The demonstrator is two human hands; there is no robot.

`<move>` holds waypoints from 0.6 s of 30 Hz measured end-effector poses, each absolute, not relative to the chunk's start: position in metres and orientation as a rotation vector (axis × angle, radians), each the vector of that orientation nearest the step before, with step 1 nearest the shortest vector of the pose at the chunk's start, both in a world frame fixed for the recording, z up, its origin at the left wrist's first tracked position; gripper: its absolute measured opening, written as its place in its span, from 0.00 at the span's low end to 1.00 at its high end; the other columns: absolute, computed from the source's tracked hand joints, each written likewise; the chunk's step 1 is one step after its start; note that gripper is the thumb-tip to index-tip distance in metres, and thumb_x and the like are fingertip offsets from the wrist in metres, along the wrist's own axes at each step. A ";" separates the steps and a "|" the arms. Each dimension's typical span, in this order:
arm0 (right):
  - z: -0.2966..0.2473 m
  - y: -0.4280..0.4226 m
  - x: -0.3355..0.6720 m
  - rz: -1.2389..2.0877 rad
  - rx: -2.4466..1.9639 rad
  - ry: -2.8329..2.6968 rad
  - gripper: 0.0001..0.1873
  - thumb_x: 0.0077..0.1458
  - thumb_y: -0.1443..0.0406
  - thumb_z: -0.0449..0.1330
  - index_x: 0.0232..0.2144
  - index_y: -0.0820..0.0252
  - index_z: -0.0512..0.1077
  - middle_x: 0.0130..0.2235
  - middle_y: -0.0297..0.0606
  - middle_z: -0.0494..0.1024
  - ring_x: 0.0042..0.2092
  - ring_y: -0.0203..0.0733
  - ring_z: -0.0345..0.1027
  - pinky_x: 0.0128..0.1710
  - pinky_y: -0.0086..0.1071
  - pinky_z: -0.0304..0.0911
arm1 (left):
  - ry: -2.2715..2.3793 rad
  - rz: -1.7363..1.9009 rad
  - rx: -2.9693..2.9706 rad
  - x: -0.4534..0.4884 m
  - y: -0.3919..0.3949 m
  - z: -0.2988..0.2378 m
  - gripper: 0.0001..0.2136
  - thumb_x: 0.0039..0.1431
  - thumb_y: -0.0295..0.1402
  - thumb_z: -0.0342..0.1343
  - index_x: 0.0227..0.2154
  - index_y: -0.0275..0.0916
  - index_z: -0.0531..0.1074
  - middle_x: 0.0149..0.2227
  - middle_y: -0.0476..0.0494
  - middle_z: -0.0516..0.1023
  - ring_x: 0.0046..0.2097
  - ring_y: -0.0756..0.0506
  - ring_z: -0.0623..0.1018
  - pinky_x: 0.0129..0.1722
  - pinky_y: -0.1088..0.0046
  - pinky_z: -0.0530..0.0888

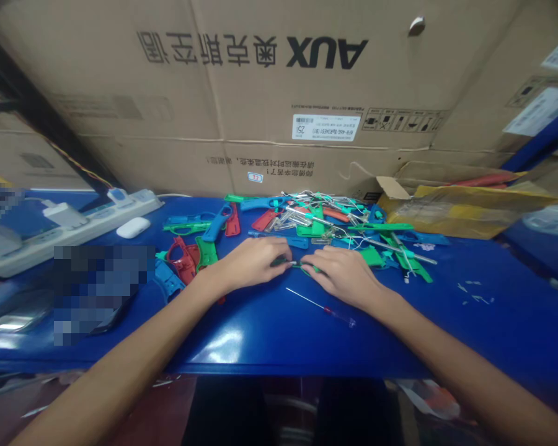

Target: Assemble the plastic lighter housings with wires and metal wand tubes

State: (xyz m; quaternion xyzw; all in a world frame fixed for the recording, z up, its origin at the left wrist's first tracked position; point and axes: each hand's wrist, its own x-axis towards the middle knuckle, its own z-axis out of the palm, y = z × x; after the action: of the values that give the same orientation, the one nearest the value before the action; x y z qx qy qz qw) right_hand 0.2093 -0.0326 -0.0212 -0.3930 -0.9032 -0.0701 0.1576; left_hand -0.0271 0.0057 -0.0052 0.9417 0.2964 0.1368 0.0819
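My left hand (255, 261) and my right hand (346, 275) meet over the table, fingers closed in a pinch. Between their fingertips is a small dark piece with a silvery bit (294, 263); its kind is too small and covered to make out. A trace of green shows by the right fingertips. Just in front of the hands lies a screwdriver (325, 308) with a thin metal shaft and a clear and red handle. Behind them is a pile of green, blue and red plastic handle shells (312, 228), mixed with metal rods and white wires.
An open cardboard box (469, 207) with yellow tape stands right of the pile. At left lie a white power strip (97, 217), a white earbud case (132, 227) and a phone, partly blurred out. A large carton (260, 99) walls off the back. Small clear scraps (475, 292) lie at right.
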 end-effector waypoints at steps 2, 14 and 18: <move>-0.024 -0.032 0.209 -0.206 -1.143 -2.580 0.15 0.70 0.61 0.52 0.42 0.57 0.78 0.34 0.38 0.81 0.37 0.43 0.71 0.33 0.33 0.57 | 0.870 0.410 2.816 -0.027 0.006 -0.005 0.09 0.68 0.34 0.51 0.40 0.39 0.76 0.40 0.45 0.78 0.40 0.47 0.79 0.38 0.71 0.73; -0.029 -0.030 0.205 -0.174 -1.145 -2.539 0.15 0.69 0.61 0.53 0.40 0.57 0.79 0.36 0.38 0.82 0.37 0.43 0.73 0.33 0.33 0.58 | 0.800 0.394 2.786 -0.029 0.007 -0.006 0.11 0.70 0.33 0.51 0.43 0.38 0.78 0.43 0.42 0.78 0.42 0.47 0.80 0.43 0.70 0.75; -0.030 -0.030 0.205 -0.159 -1.142 -2.535 0.14 0.69 0.61 0.53 0.40 0.57 0.79 0.36 0.38 0.82 0.37 0.43 0.73 0.33 0.33 0.58 | 0.784 0.389 2.788 -0.030 0.008 -0.007 0.09 0.68 0.34 0.55 0.44 0.39 0.78 0.44 0.43 0.79 0.44 0.46 0.80 0.45 0.69 0.75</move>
State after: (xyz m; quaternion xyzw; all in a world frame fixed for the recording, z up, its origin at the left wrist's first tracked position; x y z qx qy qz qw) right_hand 0.2050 -0.0298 -0.0301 -0.4037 -0.8958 -0.0561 0.1772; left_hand -0.0301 0.0079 -0.0069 0.9484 0.2667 0.1323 0.1094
